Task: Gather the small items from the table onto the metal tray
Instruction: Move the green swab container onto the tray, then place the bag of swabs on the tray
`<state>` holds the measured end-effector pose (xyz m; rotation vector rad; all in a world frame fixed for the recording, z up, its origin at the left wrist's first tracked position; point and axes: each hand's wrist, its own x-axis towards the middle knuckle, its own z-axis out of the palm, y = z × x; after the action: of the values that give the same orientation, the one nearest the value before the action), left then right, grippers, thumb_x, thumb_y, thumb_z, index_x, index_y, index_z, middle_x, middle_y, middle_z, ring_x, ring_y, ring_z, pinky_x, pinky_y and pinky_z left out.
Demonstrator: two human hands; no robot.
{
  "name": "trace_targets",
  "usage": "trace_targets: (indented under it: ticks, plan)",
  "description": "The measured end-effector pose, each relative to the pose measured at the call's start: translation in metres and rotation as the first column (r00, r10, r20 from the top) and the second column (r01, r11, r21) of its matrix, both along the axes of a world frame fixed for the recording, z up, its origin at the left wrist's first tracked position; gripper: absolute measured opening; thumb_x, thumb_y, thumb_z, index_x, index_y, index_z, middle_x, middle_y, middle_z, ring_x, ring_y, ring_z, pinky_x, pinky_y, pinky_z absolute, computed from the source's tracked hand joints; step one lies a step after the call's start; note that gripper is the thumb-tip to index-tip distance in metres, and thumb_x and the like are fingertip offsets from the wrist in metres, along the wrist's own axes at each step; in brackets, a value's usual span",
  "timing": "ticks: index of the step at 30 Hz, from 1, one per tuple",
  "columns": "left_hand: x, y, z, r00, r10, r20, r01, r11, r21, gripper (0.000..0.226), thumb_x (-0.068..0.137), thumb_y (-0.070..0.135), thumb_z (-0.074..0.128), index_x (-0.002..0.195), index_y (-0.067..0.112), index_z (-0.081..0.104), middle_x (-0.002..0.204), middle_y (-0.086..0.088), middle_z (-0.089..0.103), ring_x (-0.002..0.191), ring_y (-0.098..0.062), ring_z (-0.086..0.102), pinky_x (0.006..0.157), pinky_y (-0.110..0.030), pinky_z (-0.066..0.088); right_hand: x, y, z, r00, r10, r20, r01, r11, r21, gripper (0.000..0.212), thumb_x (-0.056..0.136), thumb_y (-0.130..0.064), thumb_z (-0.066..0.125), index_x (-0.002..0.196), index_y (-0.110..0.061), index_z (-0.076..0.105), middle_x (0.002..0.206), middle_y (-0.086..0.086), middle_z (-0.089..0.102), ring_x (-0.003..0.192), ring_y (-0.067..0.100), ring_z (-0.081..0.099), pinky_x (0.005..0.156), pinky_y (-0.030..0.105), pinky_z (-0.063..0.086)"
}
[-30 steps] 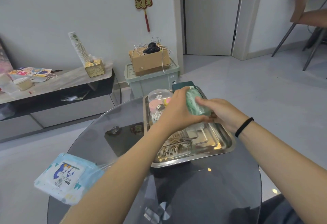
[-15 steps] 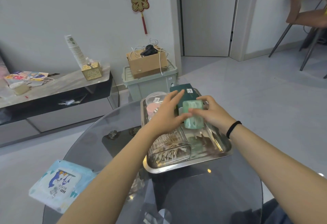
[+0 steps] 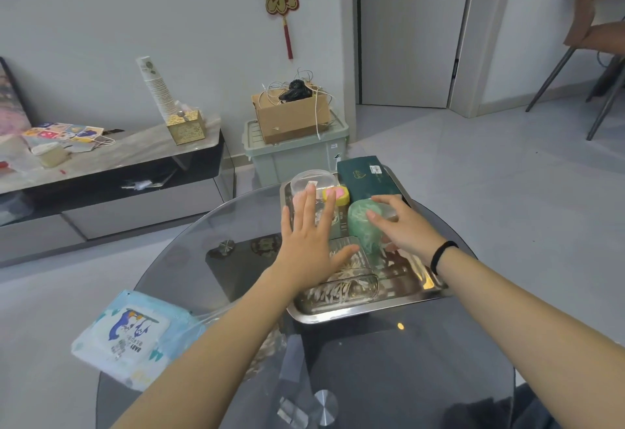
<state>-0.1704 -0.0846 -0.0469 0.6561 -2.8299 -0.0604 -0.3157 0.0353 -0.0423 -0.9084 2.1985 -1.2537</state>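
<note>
One wipes pack (image 3: 126,334) lies off the tray (image 3: 355,312), nearest the flat, empty left hand (image 3: 309,242); the right hand (image 3: 402,229) maybe holds the green thing (image 3: 363,225).

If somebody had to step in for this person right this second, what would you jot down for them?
Left hand: open, fingers straight, over the tray's left side, holding nothing.
Right hand: fingers spread over the green roll; whether it grips it is not clear.
Metal tray: already holds the green roll, a clear box of cotton swabs, a round clear container, a pink and yellow item and a dark green box at the far end.
Left to do: the blue wet-wipes pack lies on the glass table, off the tray, near the left edge.
</note>
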Motion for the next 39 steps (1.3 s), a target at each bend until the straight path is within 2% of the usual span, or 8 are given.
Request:
trace_targets:
  ticks: [10, 15, 18, 22, 25, 27, 35, 39]
  plan:
    - [0.001, 0.001, 0.003, 0.999, -0.006, -0.046, 0.01, 0.995, 0.095, 0.09, 0.084, 0.068, 0.037, 0.148, 0.029, -0.013, 0.158, -0.005, -0.023, 0.146, -0.024, -0.019, 0.115, -0.052, -0.012, 0.003, -0.002, -0.008, 0.994, -0.029, 0.109, 0.031, 0.999, -0.018, 0.045, 0.087, -0.048, 0.052, 0.121, -0.019, 0.051, 0.119, 0.007, 0.061, 0.102, 0.022, 0.061, 0.092, 0.039, 0.05]
    - [0.019, 0.006, 0.019, 0.989, 0.048, -0.143, -0.024, 0.986, 0.162, 0.075, 0.092, 0.055, 0.037, 0.15, 0.027, -0.001, 0.16, -0.006, -0.012, 0.148, -0.023, -0.008, 0.118, -0.049, -0.006, 0.025, 0.005, 0.006, 0.955, -0.182, -0.236, 0.161, 0.981, -0.103, 0.032, 0.09, -0.037, 0.051, 0.113, -0.016, 0.056, 0.111, 0.004, 0.06, 0.094, 0.016, 0.056, 0.079, 0.031, 0.047]
    - [0.045, 0.011, 0.028, 0.982, 0.127, -0.138, -0.101, 0.979, 0.177, 0.068, 0.093, 0.048, 0.038, 0.15, 0.022, 0.009, 0.16, -0.01, 0.001, 0.147, -0.027, 0.004, 0.117, -0.047, -0.001, 0.051, 0.007, 0.017, 0.915, -0.131, -0.381, 0.056, 0.978, -0.202, 0.019, 0.088, -0.031, 0.054, 0.101, -0.018, 0.06, 0.101, -0.001, 0.06, 0.091, 0.014, 0.056, 0.078, 0.029, 0.048]
    - [0.093, 0.009, 0.034, 0.98, 0.181, 0.08, -0.196, 0.942, 0.273, 0.074, 0.088, 0.044, 0.046, 0.149, 0.015, 0.015, 0.156, -0.01, 0.02, 0.143, -0.029, 0.019, 0.116, -0.047, 0.009, 0.087, 0.004, 0.018, 0.913, 0.035, -0.407, -0.115, 0.978, -0.174, 0.014, 0.087, -0.027, 0.056, 0.092, -0.016, 0.063, 0.094, -0.003, 0.061, 0.085, 0.009, 0.053, 0.068, 0.013, 0.038]
    - [0.13, 0.003, 0.03, 0.886, 0.096, 0.454, -0.236, 0.935, 0.265, 0.097, 0.081, 0.058, 0.053, 0.151, 0.017, 0.002, 0.16, -0.01, 0.005, 0.147, -0.027, 0.009, 0.118, -0.049, 0.006, 0.107, 0.001, 0.019, 0.913, 0.096, -0.396, -0.167, 0.974, -0.151, 0.013, 0.086, -0.026, 0.057, 0.089, -0.015, 0.064, 0.092, -0.002, 0.061, 0.084, 0.012, 0.054, 0.07, 0.021, 0.041]
    - [0.144, 0.001, 0.023, 0.828, 0.059, 0.557, -0.241, 0.935, 0.26, 0.106, 0.075, 0.062, 0.059, 0.151, 0.021, -0.003, 0.16, -0.009, 0.004, 0.148, -0.026, 0.007, 0.118, -0.049, 0.004, 0.116, 0.0, 0.017, 0.906, 0.129, -0.404, -0.198, 0.971, -0.135, 0.011, 0.086, -0.024, 0.057, 0.084, -0.016, 0.064, 0.088, -0.003, 0.06, 0.078, 0.01, 0.053, 0.067, 0.02, 0.039]
    - [0.148, 0.011, 0.017, 0.934, 0.129, 0.333, -0.21, 0.952, 0.222, 0.087, 0.074, 0.042, 0.068, 0.147, 0.027, 0.024, 0.142, -0.006, 0.045, 0.128, -0.027, 0.043, 0.107, -0.044, 0.029, 0.131, 0.005, 0.015, 0.876, 0.202, -0.437, -0.257, 0.964, -0.069, 0.016, 0.084, -0.027, 0.06, 0.08, -0.015, 0.069, 0.082, -0.006, 0.062, 0.073, 0.005, 0.053, 0.07, 0.021, 0.043]
    - [0.149, 0.017, 0.049, 0.969, 0.12, 0.216, -0.17, 0.958, 0.23, 0.085, 0.071, 0.04, 0.07, 0.145, 0.024, 0.03, 0.131, -0.007, 0.053, 0.117, -0.027, 0.05, 0.104, -0.044, 0.037, 0.132, 0.008, 0.025, 0.937, 0.274, -0.216, -0.301, 0.947, -0.108, 0.013, 0.085, -0.036, 0.059, 0.091, -0.027, 0.064, 0.087, -0.013, 0.064, 0.077, -0.001, 0.059, 0.066, 0.01, 0.044]
